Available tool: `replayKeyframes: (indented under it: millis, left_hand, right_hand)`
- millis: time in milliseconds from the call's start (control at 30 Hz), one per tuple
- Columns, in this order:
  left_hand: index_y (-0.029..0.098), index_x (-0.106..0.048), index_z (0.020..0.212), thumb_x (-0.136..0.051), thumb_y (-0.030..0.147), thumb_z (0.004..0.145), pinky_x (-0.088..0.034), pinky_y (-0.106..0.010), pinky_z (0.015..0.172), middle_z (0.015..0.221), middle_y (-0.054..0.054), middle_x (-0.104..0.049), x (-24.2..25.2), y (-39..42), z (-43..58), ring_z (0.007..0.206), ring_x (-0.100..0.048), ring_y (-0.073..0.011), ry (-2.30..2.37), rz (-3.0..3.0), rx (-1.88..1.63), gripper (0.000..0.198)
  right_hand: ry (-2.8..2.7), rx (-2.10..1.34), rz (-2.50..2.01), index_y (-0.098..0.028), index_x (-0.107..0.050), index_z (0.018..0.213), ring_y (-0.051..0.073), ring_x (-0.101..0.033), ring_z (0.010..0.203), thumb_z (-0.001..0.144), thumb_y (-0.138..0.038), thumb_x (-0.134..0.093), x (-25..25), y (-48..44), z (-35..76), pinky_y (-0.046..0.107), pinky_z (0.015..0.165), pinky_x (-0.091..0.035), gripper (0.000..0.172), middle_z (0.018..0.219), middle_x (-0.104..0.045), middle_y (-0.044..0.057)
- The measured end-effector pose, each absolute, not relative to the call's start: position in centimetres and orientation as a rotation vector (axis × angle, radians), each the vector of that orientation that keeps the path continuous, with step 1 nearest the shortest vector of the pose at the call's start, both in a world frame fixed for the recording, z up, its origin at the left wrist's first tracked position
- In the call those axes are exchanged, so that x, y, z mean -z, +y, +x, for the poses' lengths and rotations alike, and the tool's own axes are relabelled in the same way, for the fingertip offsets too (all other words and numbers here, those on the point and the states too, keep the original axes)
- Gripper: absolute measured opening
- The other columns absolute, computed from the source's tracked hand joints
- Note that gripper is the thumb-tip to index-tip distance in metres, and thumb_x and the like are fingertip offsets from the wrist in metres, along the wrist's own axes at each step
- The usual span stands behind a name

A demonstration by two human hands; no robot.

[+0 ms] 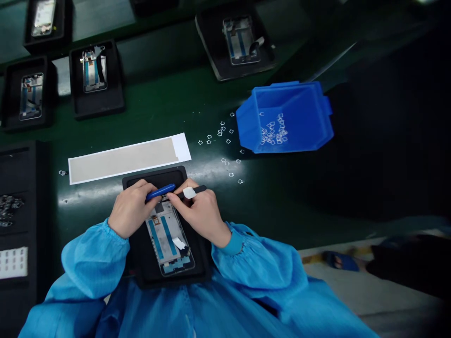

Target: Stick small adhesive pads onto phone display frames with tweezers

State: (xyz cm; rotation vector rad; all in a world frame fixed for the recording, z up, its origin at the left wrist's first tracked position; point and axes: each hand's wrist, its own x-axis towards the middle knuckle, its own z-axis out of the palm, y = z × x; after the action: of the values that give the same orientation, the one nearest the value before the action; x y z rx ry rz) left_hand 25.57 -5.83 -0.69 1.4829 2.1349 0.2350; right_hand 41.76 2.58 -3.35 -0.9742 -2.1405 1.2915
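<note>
In front of me a phone frame with two blue strips lies in a black foam tray. My left hand is closed on a blue pen-like tool held across the phone's far end. My right hand pinches black tweezers with a white wrap round them; their tips are hidden by my fingers. Both hands meet over the far edge of the phone frame. Near its close end a white tab sticks up.
Beyond the tray lies a sheet with a beige strip. A blue bin lies at right, small white outline pieces scattered beside and inside it. Phone frames in trays stand further back. A black parts tray is at left.
</note>
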Motion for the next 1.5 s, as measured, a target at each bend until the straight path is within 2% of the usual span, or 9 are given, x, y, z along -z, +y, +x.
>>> replayKeyframes:
  millis: [133, 333, 533, 667, 833, 933, 1067, 1300, 1500]
  left_hand:
    - [0.023, -0.066, 0.107, -0.051, 0.033, 0.094, -0.052, -0.030, 0.074, 0.102, -0.005, -0.068, -0.2, -9.4, 25.7, 0.091, -0.067, -0.0207, 2.270, 1.439, -0.443, 0.023]
    - [0.025, -0.061, 0.128, -0.046, 0.036, 0.094, -0.056, -0.028, 0.061, 0.106, -0.006, -0.069, -0.8, -18.0, 29.0, 0.076, -0.070, -0.0189, 2.316, 1.286, -0.366, 0.039]
    - [0.030, -0.053, 0.138, -0.045, 0.035, 0.094, -0.060, -0.028, 0.072, 0.127, -0.008, -0.060, -0.2, -19.4, 32.0, 0.098, -0.070, -0.0222, 2.329, 1.193, -0.501, 0.045]
    - [0.024, -0.043, 0.146, -0.050, 0.047, 0.090, -0.057, -0.030, 0.052, 0.104, -0.009, -0.065, 1.1, -20.3, 31.5, 0.072, -0.070, -0.0230, 2.533, 1.013, -0.431, 0.061]
    - [0.024, -0.053, 0.136, -0.049, 0.037, 0.089, -0.060, -0.030, 0.074, 0.109, -0.009, -0.069, 3.2, -21.3, 30.6, 0.095, -0.072, -0.0234, 2.394, 1.057, -0.605, 0.050]
    - [0.021, -0.062, 0.124, -0.050, 0.045, 0.085, -0.059, -0.034, 0.083, 0.109, -0.009, -0.072, 1.8, -19.2, 27.4, 0.099, -0.071, -0.0256, 2.448, 1.029, -0.750, 0.047]
    - [0.017, -0.063, 0.122, -0.050, 0.048, 0.079, -0.058, -0.035, 0.079, 0.098, -0.007, -0.075, -3.0, -11.1, 20.1, 0.088, -0.070, -0.0259, 2.507, 1.053, -0.689, 0.055]
    - [0.015, -0.069, 0.097, -0.053, 0.033, 0.081, -0.050, -0.034, 0.081, 0.091, -0.011, -0.073, -4.1, 8.9, 11.2, 0.093, -0.067, -0.0286, 2.724, 1.201, -0.386, 0.029]
    - [0.013, -0.066, 0.114, -0.049, 0.048, 0.088, -0.048, -0.047, 0.085, 0.113, -0.023, -0.067, -3.6, 10.4, 5.8, 0.108, -0.063, -0.0403, 2.981, 1.011, -0.245, 0.047]
  right_hand:
    - [-1.850, -1.409, -0.979, -0.021, -0.057, 0.075, 0.011, -0.053, 0.049, 0.090, -0.034, -0.061, 4.2, 2.9, 42.9, 0.025, 0.049, -0.040, 0.020, 0.066, -0.060, -0.002]
    - [-2.051, -1.172, -0.820, -0.023, -0.063, 0.118, 0.022, -0.067, 0.081, 0.100, -0.025, -0.045, 4.8, 1.2, 44.2, 0.038, 0.075, -0.050, 0.026, 0.090, -0.076, 0.004]
    - [-2.222, -1.073, -0.711, -0.025, -0.063, 0.113, 0.024, -0.062, 0.094, 0.098, -0.016, -0.040, 4.8, -0.1, 43.7, 0.045, 0.090, -0.043, 0.030, 0.106, -0.075, 0.004]
    - [-2.122, -1.120, -0.695, -0.025, -0.060, 0.113, 0.023, -0.064, 0.099, 0.099, -0.016, -0.039, 5.1, -0.3, 43.6, 0.047, 0.098, -0.041, 0.027, 0.108, -0.073, 0.005]
    - [-1.966, -1.213, -0.695, -0.026, -0.056, 0.116, 0.023, -0.067, 0.097, 0.101, -0.019, -0.039, 4.9, 0.0, 43.8, 0.043, 0.091, -0.048, 0.024, 0.105, -0.075, 0.006]
    - [-1.737, -1.159, -0.754, -0.028, -0.052, 0.123, 0.022, -0.069, 0.098, 0.103, -0.023, -0.037, 4.8, 1.3, 44.1, 0.041, 0.090, -0.051, 0.026, 0.102, -0.076, 0.005]
    - [-1.548, -1.040, -0.816, -0.029, -0.053, 0.126, 0.019, -0.069, 0.077, 0.103, -0.030, -0.037, 4.9, 3.8, 44.0, 0.035, 0.074, -0.056, 0.028, 0.084, -0.072, 0.001]
    - [-1.924, -1.248, -0.687, -0.026, -0.064, 0.120, 0.020, -0.067, 0.084, 0.100, -0.032, -0.043, 4.7, 4.9, 42.7, 0.032, 0.075, -0.056, 0.029, 0.094, -0.068, 0.005]
    - [-1.942, -1.314, -0.730, -0.025, -0.064, 0.105, 0.020, -0.068, 0.086, 0.101, -0.030, -0.042, 5.1, 5.1, 42.4, 0.032, 0.074, -0.055, 0.024, 0.094, -0.068, 0.006]
